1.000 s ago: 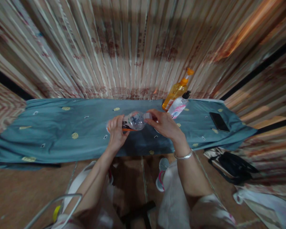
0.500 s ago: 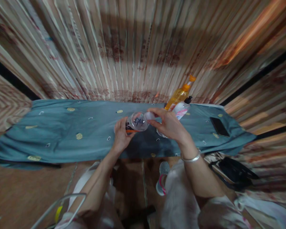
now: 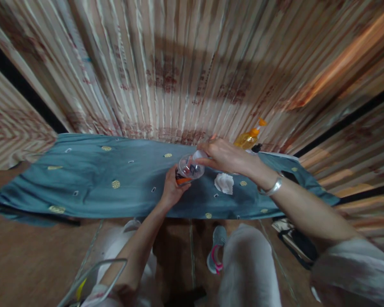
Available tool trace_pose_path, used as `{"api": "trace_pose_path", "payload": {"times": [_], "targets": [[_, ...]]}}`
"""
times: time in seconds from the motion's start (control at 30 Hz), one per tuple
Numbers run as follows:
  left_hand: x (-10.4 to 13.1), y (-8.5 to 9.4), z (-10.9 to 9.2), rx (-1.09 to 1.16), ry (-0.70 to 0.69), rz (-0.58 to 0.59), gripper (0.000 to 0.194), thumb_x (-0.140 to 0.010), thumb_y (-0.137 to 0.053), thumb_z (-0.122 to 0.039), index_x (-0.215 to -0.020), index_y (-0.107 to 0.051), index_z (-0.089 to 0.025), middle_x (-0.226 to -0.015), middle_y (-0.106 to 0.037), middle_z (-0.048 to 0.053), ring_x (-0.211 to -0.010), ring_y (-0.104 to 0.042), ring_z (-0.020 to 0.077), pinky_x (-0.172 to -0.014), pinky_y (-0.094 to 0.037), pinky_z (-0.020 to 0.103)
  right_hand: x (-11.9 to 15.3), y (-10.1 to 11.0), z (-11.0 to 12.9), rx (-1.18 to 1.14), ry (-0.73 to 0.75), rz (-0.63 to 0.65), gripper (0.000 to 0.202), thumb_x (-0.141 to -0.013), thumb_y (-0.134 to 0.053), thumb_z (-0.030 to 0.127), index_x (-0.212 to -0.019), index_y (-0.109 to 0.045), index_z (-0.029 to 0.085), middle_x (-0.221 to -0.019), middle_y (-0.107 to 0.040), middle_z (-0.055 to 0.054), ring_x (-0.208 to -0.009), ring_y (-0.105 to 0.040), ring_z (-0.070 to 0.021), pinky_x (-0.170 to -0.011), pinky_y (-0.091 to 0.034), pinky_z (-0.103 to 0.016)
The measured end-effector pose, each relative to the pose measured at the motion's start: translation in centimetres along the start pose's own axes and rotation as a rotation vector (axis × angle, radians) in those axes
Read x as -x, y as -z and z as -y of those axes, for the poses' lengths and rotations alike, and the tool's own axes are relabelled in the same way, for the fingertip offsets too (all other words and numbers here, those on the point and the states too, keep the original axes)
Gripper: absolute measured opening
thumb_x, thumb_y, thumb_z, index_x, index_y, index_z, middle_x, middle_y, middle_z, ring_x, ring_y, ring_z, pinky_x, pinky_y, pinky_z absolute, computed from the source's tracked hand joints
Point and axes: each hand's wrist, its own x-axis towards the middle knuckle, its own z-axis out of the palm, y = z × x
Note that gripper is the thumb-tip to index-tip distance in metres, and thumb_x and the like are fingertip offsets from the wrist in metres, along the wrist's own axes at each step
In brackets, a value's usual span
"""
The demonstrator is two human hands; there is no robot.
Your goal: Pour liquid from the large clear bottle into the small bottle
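Note:
A clear plastic bottle point(image 3: 192, 167) with a black and orange label is held over the table, tilted. My left hand point(image 3: 173, 187) wraps round its lower side. At the bottle's upper end, the thumb and fingers of my right hand point(image 3: 219, 154) close on a white cap point(image 3: 198, 155); whether the cap turns or sits loose I cannot tell. A crumpled white tissue point(image 3: 224, 183) lies on the cloth below my right hand. Behind my right wrist stands an orange pump bottle point(image 3: 248, 139), partly covered.
A blue-green patterned cloth point(image 3: 92, 170) covers the narrow table. The black pump top point(image 3: 257, 148) of another bottle and a dark phone point(image 3: 289, 176) show past my right forearm. Striped curtains point(image 3: 179, 76) hang behind. A black bag point(image 3: 297, 245) lies on the floor at right.
My right forearm has swung outward and my right hand has turned over the cap. The tissue has come into fuller view, while the second pump bottle is now mostly hidden. The camera view has shifted.

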Motion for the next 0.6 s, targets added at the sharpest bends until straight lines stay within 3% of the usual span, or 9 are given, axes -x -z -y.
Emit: {"api": "trace_pose_path", "payload": {"times": [0.1,0.2,0.27,0.4,0.6], "targets": [[-0.1,0.0,0.0,0.013,0.016,0.013,0.081,-0.058,-0.083,-0.020,-0.132,-0.050,-0.022,-0.125,-0.060,0.012,-0.115,-0.060,0.0285,-0.102,-0.047,0.053,-1.0,0.4,0.1,0.007,0.002,0.004,0.038,-0.091,-0.064,0.043,-0.113,-0.065,0.012,-0.088,-0.075,-0.013,-0.087,-0.071,-0.0266,-0.075,-0.046,-0.032],[-0.2,0.0,0.0,0.027,0.024,0.015,0.080,-0.058,-0.082,-0.019,-0.132,-0.050,-0.023,-0.127,-0.061,0.012,-0.116,-0.060,0.0290,-0.102,-0.047,0.054,-2.0,0.5,-0.2,-0.081,0.092,0.004,0.043,-0.085,-0.072,0.031,-0.125,-0.062,0.019,-0.106,-0.075,-0.010,-0.101,-0.069,-0.0260,-0.083,-0.048,-0.032],[-0.3,0.0,0.0,0.034,0.032,0.012,0.080,-0.059,-0.082,-0.019,-0.132,-0.050,-0.023,-0.127,-0.061,0.012,-0.116,-0.060,0.0291,-0.103,-0.046,0.055,-2.6,0.4,-0.6,-0.110,0.117,0.026,0.034,-0.085,-0.070,0.025,-0.119,-0.065,0.021,-0.107,-0.074,-0.009,-0.103,-0.068,-0.0253,-0.084,-0.048,-0.033],[-0.4,-0.2,0.1,0.045,0.050,0.006,0.081,-0.057,-0.083,-0.017,-0.131,-0.051,-0.023,-0.126,-0.061,0.012,-0.115,-0.060,0.0286,-0.104,-0.046,0.054,-3.6,0.3,-0.6,-0.079,0.088,0.069,0.015,-0.088,-0.067,0.028,-0.101,-0.071,0.020,-0.088,-0.074,-0.008,-0.090,-0.070,-0.0254,-0.077,-0.048,-0.033],[-0.5,-0.6,0.1,0.062,0.060,0.010,0.081,-0.058,-0.083,-0.017,-0.131,-0.049,-0.022,-0.128,-0.061,0.012,-0.116,-0.060,0.0274,-0.104,-0.046,0.053,-3.6,0.5,0.2,-0.086,0.032,-0.012,0.021,-0.087,-0.071,0.033,-0.099,-0.070,0.016,-0.086,-0.073,-0.010,-0.086,-0.069,-0.0246,-0.075,-0.047,-0.031]]}}
